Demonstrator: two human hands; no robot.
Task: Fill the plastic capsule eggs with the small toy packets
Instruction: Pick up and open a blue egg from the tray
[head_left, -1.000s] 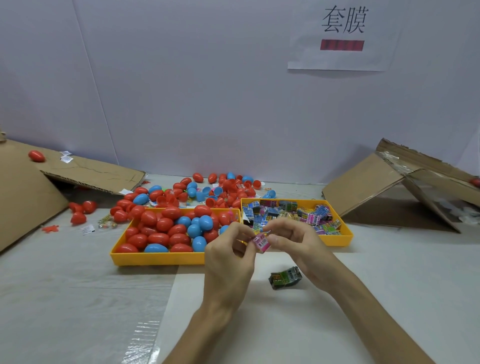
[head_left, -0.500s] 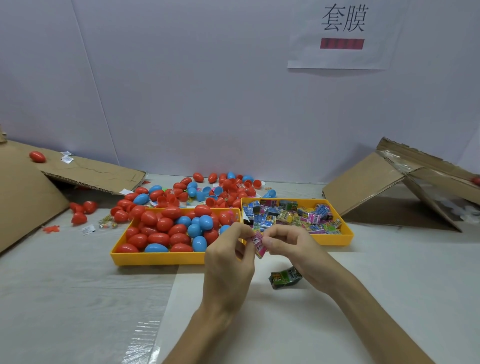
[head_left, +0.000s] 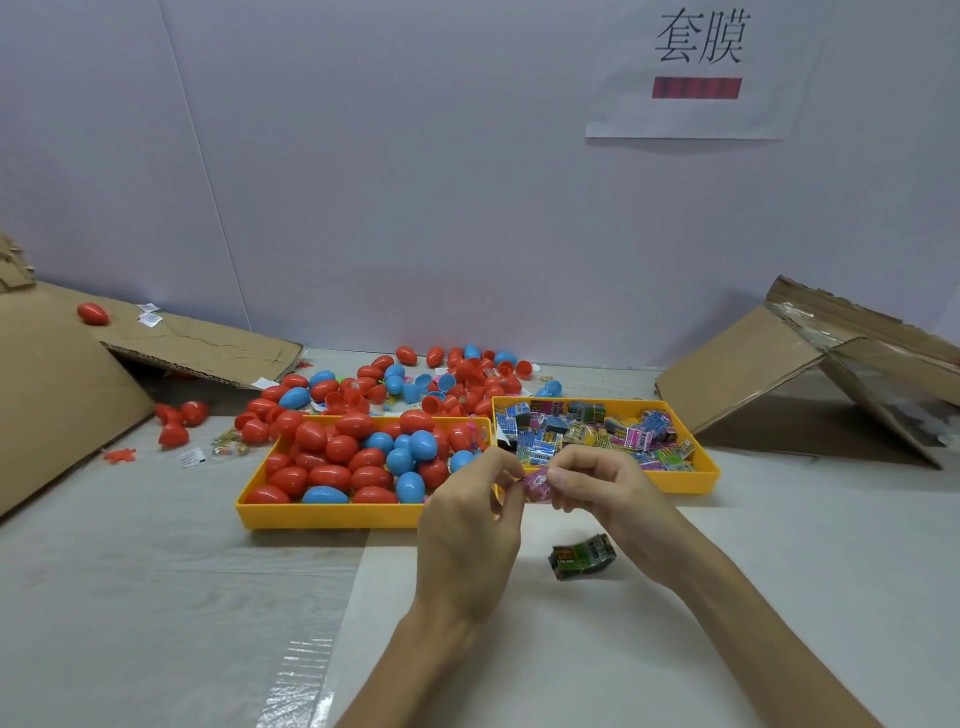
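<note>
Since the earlier frame the pink packet (head_left: 537, 480) is turned flatter, and it is pinched at its two ends by the left hand (head_left: 467, 525) and the right hand (head_left: 597, 493), just in front of the egg tray (head_left: 332, 517) and the packet tray (head_left: 696, 480). It is judged light, soft and crinkly, a little slippery; it is best held by its edges. On the wall sign (head_left: 698, 39) "套膜" is read; the packet print cannot be read.

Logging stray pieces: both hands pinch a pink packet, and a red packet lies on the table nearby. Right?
Not quite. The head view shows the loose packet on the table is green, not red; left hand and right hand do pinch the pink packet.
</note>
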